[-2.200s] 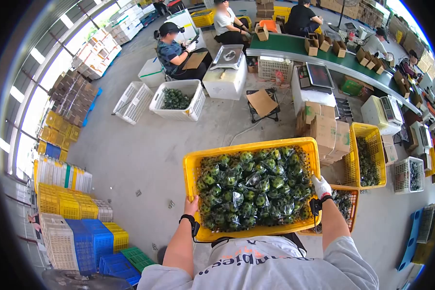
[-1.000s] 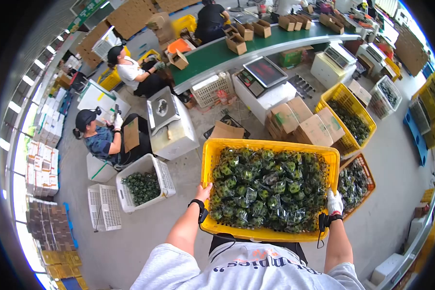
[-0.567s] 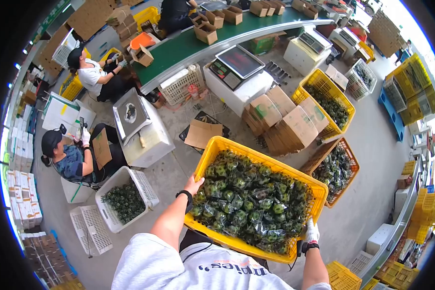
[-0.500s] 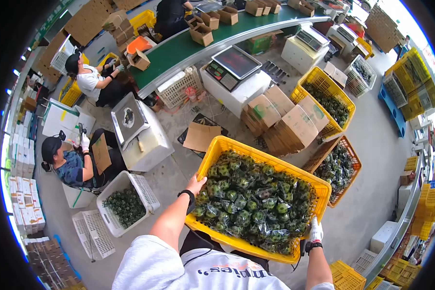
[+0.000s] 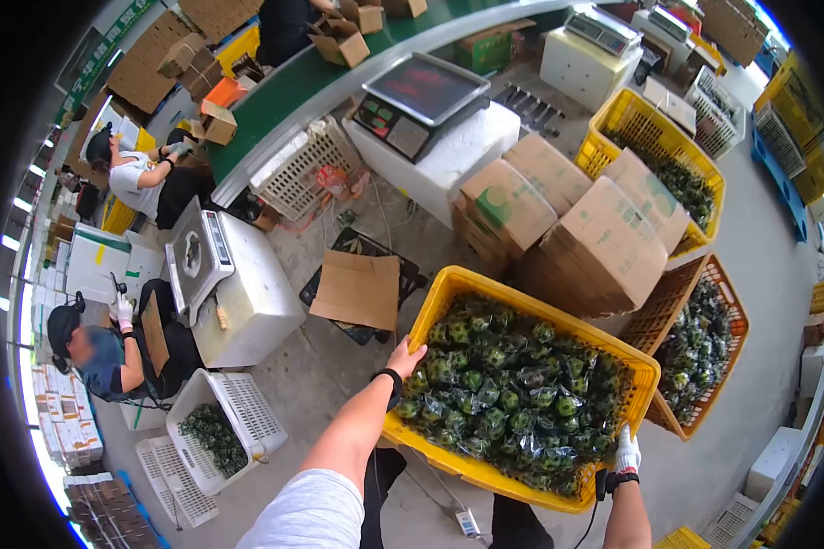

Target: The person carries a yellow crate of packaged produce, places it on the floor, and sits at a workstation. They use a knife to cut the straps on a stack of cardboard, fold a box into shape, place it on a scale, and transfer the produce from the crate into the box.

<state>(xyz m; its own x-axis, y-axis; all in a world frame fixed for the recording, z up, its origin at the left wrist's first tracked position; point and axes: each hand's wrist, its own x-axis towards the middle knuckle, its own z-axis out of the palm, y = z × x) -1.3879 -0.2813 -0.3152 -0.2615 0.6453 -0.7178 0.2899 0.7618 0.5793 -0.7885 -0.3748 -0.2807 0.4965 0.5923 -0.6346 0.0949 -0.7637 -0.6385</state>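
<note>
I hold a yellow plastic crate (image 5: 467, 468) in front of my body, filled with green fruits in clear plastic wraps (image 5: 508, 398). My left hand (image 5: 407, 356), bare, grips the rim at the crate's left side with the thumb on top. Gloved in white, my right hand (image 5: 627, 454) clasps the right end near the lower corner, its fingers partly hidden. Just beyond the crate stand bundles of flattened cardboard boxes (image 5: 604, 242). An orange-brown crate (image 5: 738, 352) of wrapped fruits is close by on the right.
Ahead, a scale (image 5: 421, 101) sits on a white foam box (image 5: 476, 146) beside a green conveyor (image 5: 288, 110). A cardboard sheet (image 5: 357, 288) lies over a dark stool-like item. Two people sit at left, near a white crate (image 5: 261, 412). Another yellow crate (image 5: 613, 119) stands back right.
The view has moved forward, bringing the cardboard bundles and scale nearer. The crate, still in both my hands, now sits slightly lower and further right in view.
</note>
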